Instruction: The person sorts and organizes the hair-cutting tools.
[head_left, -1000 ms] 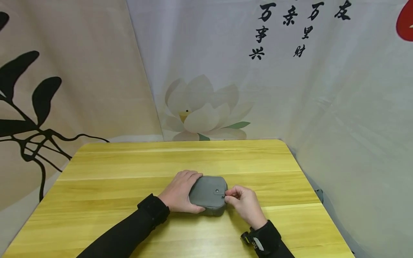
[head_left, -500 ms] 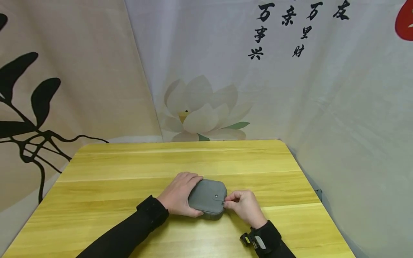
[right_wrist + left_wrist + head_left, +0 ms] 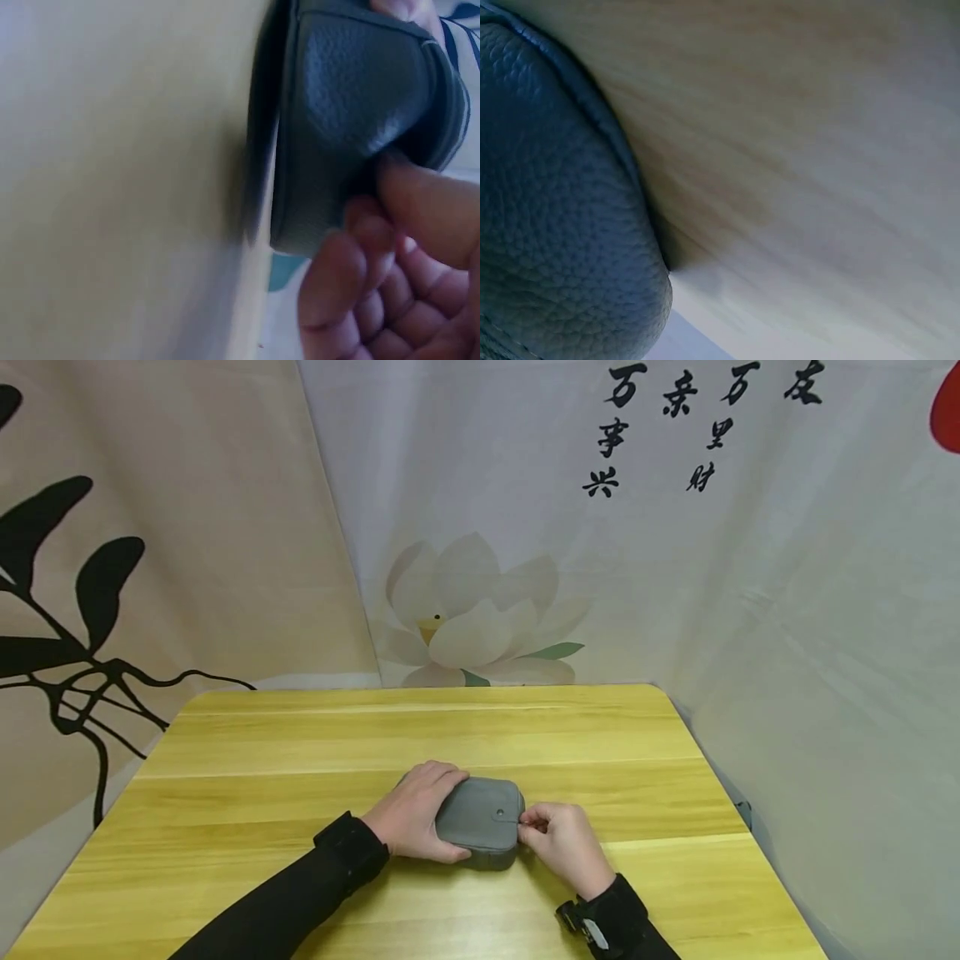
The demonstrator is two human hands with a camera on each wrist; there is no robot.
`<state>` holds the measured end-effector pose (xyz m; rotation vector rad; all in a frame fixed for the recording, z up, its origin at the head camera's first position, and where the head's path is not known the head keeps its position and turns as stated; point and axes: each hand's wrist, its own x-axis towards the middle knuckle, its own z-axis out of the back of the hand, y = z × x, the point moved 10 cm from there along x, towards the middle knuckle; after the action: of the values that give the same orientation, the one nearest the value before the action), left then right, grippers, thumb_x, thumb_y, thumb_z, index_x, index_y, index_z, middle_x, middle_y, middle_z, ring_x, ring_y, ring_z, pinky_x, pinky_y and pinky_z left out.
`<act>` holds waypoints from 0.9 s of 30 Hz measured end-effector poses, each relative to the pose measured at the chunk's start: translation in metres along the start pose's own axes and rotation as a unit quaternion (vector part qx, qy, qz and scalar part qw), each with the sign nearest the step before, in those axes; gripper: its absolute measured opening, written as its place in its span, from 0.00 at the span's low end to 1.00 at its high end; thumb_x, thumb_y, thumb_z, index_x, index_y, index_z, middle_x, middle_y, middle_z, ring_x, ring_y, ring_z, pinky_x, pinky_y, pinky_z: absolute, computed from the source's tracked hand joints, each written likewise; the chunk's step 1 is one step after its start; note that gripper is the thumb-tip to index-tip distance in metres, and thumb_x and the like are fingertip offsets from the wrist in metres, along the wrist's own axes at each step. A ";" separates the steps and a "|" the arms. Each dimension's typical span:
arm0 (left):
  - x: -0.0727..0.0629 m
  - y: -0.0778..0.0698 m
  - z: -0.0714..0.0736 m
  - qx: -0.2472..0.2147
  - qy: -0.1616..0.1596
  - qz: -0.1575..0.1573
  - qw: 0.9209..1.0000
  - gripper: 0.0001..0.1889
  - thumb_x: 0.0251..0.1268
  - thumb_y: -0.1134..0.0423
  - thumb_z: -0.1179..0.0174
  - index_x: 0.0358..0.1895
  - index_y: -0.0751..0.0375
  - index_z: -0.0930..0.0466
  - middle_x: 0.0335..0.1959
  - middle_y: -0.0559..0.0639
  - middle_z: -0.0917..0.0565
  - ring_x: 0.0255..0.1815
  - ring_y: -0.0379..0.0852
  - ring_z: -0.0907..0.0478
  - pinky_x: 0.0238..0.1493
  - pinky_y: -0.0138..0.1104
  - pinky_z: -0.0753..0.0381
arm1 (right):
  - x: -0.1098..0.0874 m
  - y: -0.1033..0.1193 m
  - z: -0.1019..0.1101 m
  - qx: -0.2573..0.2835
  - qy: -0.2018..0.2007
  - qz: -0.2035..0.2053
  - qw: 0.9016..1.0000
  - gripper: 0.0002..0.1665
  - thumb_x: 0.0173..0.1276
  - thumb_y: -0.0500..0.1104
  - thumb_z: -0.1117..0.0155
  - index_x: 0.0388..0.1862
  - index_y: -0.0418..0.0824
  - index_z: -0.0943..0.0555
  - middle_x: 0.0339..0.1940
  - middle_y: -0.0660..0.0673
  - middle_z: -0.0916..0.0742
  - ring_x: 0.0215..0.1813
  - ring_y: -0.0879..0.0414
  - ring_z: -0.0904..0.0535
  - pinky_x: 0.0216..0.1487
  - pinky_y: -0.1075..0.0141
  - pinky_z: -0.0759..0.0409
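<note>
A small grey pebbled-leather pouch (image 3: 480, 817) with rounded corners lies on the wooden table (image 3: 315, 735). A round snap sits on a short tab near its right end. My left hand (image 3: 420, 810) grips the pouch's left part, fingers over the far side and thumb along the near side. At the right end, my right hand (image 3: 564, 839) pinches a small pull beside the tab between thumb and forefinger; the fingertips mostly hide it. Close up in the right wrist view, the thumb (image 3: 427, 202) reaches under a dark overhanging edge of the leather. The left wrist view shows the pouch's bulging side (image 3: 562, 195).
Printed cloth hangs behind the table, with a pale lotus (image 3: 480, 610), black lettering (image 3: 622, 435) and dark leaves (image 3: 108, 581). A black cuff (image 3: 352, 847) wraps the left wrist, and a black band with a small device (image 3: 600, 922) the right.
The pouch has shifted slightly left and toward me, with both hands around it. A bit of metal visible at its right edge earlier is now largely covered by my right fingertips.
</note>
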<state>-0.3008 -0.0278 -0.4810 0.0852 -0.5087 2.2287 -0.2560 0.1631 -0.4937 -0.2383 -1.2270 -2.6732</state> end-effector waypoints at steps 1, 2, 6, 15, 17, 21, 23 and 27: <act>0.000 -0.001 0.000 0.001 0.000 -0.002 1.000 0.55 0.44 0.30 0.23 0.75 0.57 0.27 0.66 0.47 0.20 0.68 0.47 0.25 0.74 0.50 0.24 | 0.000 0.000 -0.001 0.003 0.008 0.001 1.000 0.04 0.64 0.33 0.22 0.32 0.40 0.10 0.29 0.50 0.08 0.29 0.70 0.19 0.31 0.73 0.17; 0.000 -0.001 0.000 0.001 0.000 -0.004 1.000 0.55 0.44 0.30 0.22 0.75 0.57 0.27 0.66 0.47 0.19 0.68 0.46 0.25 0.74 0.50 0.24 | 0.000 -0.001 -0.001 0.008 0.017 0.001 1.000 0.03 0.65 0.34 0.23 0.33 0.40 0.10 0.29 0.50 0.08 0.29 0.70 0.19 0.31 0.73 0.17; 0.000 -0.001 0.000 -0.005 0.001 -0.005 1.000 0.55 0.44 0.30 0.22 0.75 0.56 0.27 0.66 0.47 0.20 0.68 0.46 0.25 0.73 0.49 0.23 | -0.001 -0.003 -0.004 0.027 0.055 0.007 0.998 0.03 0.72 0.37 0.27 0.37 0.41 0.10 0.33 0.51 0.07 0.33 0.70 0.18 0.35 0.72 0.16; 0.000 0.001 -0.002 0.007 0.004 0.006 1.000 0.55 0.44 0.30 0.23 0.75 0.55 0.27 0.67 0.47 0.20 0.68 0.46 0.25 0.75 0.50 0.25 | -0.002 0.003 0.010 -0.023 0.056 0.092 0.994 0.06 0.77 0.40 0.30 0.39 0.49 0.10 0.37 0.54 0.09 0.36 0.69 0.19 0.37 0.70 0.16; 0.000 0.002 -0.001 0.007 0.003 0.010 1.000 0.55 0.43 0.30 0.22 0.75 0.55 0.27 0.67 0.47 0.19 0.68 0.47 0.25 0.75 0.50 0.25 | -0.004 0.006 0.016 -0.030 0.040 0.118 0.992 0.05 0.76 0.39 0.29 0.40 0.48 0.09 0.38 0.55 0.09 0.38 0.69 0.18 0.39 0.70 0.15; 0.001 0.002 -0.001 0.010 0.007 0.011 1.000 0.56 0.43 0.30 0.22 0.76 0.55 0.28 0.67 0.48 0.20 0.68 0.47 0.25 0.75 0.51 0.25 | -0.007 0.017 0.023 -0.034 0.026 0.176 0.983 0.04 0.73 0.36 0.28 0.39 0.43 0.08 0.37 0.54 0.09 0.40 0.67 0.16 0.42 0.68 0.13; 0.002 0.002 -0.001 0.011 0.008 0.010 1.000 0.56 0.43 0.30 0.22 0.76 0.55 0.28 0.67 0.48 0.20 0.68 0.47 0.25 0.75 0.51 0.25 | -0.009 0.021 0.026 -0.040 0.022 0.195 0.980 0.04 0.72 0.36 0.27 0.39 0.42 0.08 0.36 0.53 0.09 0.40 0.66 0.15 0.42 0.67 0.12; -0.001 0.000 -0.001 0.012 0.007 0.003 1.000 0.55 0.43 0.30 0.22 0.76 0.54 0.27 0.67 0.47 0.20 0.68 0.47 0.25 0.74 0.50 0.24 | -0.008 0.019 0.020 -0.047 0.041 0.171 0.983 0.04 0.75 0.40 0.28 0.40 0.45 0.09 0.36 0.54 0.09 0.38 0.68 0.17 0.39 0.70 0.15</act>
<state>-0.3002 -0.0278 -0.4818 0.0808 -0.4744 2.2409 -0.2422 0.1670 -0.4691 -0.3180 -0.9384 -2.4175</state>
